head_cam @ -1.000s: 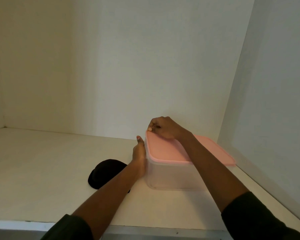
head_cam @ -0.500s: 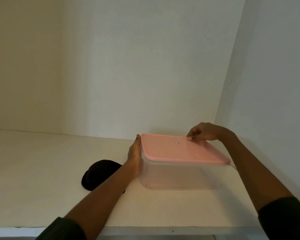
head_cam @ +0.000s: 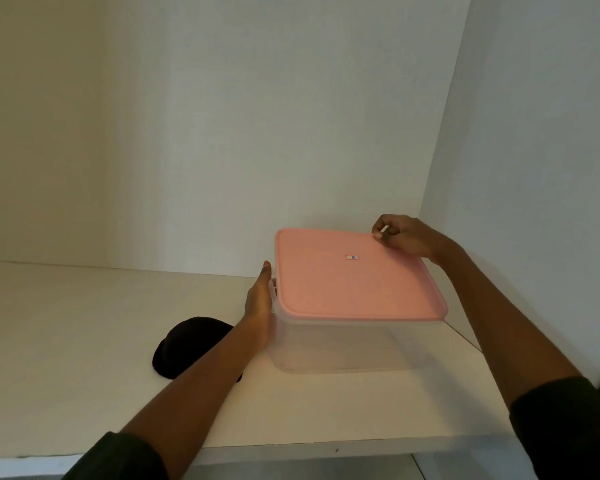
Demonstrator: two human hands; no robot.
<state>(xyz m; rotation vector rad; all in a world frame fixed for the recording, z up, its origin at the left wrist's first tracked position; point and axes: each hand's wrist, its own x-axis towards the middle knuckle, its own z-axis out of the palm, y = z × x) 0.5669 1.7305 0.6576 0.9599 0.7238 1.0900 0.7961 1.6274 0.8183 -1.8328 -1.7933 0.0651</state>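
A clear plastic box [head_cam: 347, 344] with a pink lid [head_cam: 350, 278] stands on a white shelf [head_cam: 84, 341] near the right wall. My left hand [head_cam: 258, 303] lies flat against the box's left side, fingers straight. My right hand [head_cam: 404, 237] is at the lid's far right corner, fingers curled and pinching the lid's edge there. The lid lies on the box, with a small sticker at its middle.
A black cap [head_cam: 191, 344] lies on the shelf just left of the box, partly behind my left forearm. White walls close the shelf at the back and on the right. The shelf's front edge [head_cam: 291, 448] runs below my arms.
My right hand moved from the lid's far left corner to its far right corner. The box now appears closer and larger in view. My left hand stayed on the left side.
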